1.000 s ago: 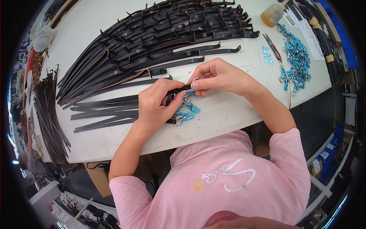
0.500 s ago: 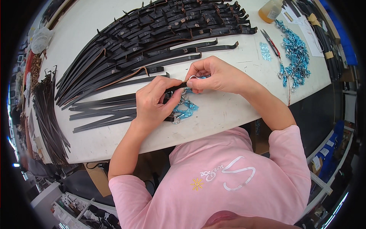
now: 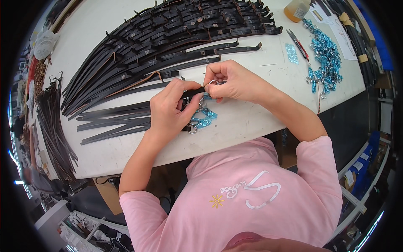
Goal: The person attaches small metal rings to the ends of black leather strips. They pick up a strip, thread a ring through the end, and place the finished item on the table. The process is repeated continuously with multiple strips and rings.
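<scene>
Between finger and thumb, my left hand (image 3: pixel 168 107) grips the end of a black strap (image 3: pixel 195 91). My right hand (image 3: pixel 239 82) is closed on a metal ring (image 3: pixel 214 82) right at that strap's tip; whether the ring is through the strap cannot be told. Below my fingers lie metal clasps in blue plastic wrap (image 3: pixel 204 120), beside a loose metal ring (image 3: pixel 192 130). Several flat black straps (image 3: pixel 113 133) run from under my left hand toward the left of the table. My palm hides part of the held strap.
Beyond my hands a large pile of black straps (image 3: pixel 168 42) covers the white table (image 3: pixel 252 122). A strap bundle (image 3: pixel 52 122) hangs at the left edge. To the right lie red-handled snips (image 3: pixel 299 45), blue-wrapped metal clasps (image 3: pixel 326 54) and a bottle of amber liquid (image 3: pixel 297 9).
My right hand has shifted slightly to the left with the ring, its fingers tilting a little. My left hand stays nearly where it was.
</scene>
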`<state>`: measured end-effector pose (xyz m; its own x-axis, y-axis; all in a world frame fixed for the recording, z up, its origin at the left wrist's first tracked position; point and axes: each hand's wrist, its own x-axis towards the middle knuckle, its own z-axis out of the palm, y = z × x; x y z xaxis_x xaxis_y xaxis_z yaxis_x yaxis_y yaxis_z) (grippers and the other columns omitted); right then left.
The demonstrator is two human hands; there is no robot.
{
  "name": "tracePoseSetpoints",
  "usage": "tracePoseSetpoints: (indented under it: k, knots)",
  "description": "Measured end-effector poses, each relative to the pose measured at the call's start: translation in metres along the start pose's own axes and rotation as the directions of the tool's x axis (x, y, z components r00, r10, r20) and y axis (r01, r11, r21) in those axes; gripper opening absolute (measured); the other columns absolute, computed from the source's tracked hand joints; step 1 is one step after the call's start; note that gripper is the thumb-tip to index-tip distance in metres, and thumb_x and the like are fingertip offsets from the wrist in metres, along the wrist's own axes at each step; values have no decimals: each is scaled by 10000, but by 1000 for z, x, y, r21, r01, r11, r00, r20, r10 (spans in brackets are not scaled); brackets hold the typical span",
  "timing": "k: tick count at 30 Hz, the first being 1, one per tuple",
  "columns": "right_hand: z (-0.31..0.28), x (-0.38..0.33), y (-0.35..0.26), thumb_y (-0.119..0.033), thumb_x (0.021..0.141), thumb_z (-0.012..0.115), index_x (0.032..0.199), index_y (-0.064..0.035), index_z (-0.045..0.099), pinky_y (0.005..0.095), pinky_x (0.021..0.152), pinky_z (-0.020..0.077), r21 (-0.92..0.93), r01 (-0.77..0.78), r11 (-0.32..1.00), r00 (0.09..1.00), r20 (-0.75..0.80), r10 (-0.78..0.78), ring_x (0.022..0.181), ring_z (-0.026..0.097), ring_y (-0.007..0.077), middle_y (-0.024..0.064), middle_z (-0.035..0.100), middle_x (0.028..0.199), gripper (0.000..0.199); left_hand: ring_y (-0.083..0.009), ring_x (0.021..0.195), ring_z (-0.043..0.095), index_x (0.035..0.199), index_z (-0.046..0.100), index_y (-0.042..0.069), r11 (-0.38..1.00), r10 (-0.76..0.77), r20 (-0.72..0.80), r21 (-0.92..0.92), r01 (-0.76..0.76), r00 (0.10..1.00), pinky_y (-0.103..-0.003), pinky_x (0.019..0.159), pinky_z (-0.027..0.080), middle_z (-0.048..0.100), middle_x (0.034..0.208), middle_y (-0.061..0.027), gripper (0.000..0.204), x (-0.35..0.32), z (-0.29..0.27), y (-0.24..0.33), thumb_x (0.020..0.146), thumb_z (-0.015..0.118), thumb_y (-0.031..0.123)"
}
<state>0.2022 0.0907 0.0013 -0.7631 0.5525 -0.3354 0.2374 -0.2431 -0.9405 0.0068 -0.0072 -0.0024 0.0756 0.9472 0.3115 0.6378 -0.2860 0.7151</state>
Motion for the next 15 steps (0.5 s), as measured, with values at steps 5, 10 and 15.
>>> tracePoseSetpoints:
  k: [5, 10, 15]
  knots:
    - [-2, 2, 3, -154, 826, 682, 899, -15, 647, 269, 631, 546, 9, -29, 1000, 999, -18, 29, 707, 619, 91, 24, 647, 816, 161, -120, 554, 514, 1074, 700, 22, 964, -226, 289, -68, 256, 930, -275, 534, 422, 665, 811, -59, 179, 15, -22, 12, 928, 659, 118]
    - [-3, 4, 3, -153, 865, 682, 889, -26, 639, 230, 648, 548, -8, -52, 999, 999, 3, 52, 679, 605, 64, 6, 635, 777, 136, -112, 603, 556, 1089, 682, -20, 876, -302, 506, -186, 444, 808, -263, 575, 452, 668, 778, -50, 224, 26, -30, 0, 1009, 530, 123]
    - [-3, 4, 5, -167, 871, 697, 892, -28, 643, 229, 632, 541, -4, -48, 999, 999, 10, 48, 667, 610, 67, 8, 634, 772, 150, -55, 598, 512, 990, 686, -21, 779, -331, 599, -262, 569, 729, -236, 550, 431, 634, 747, -7, 213, 32, -19, -8, 1013, 578, 162]
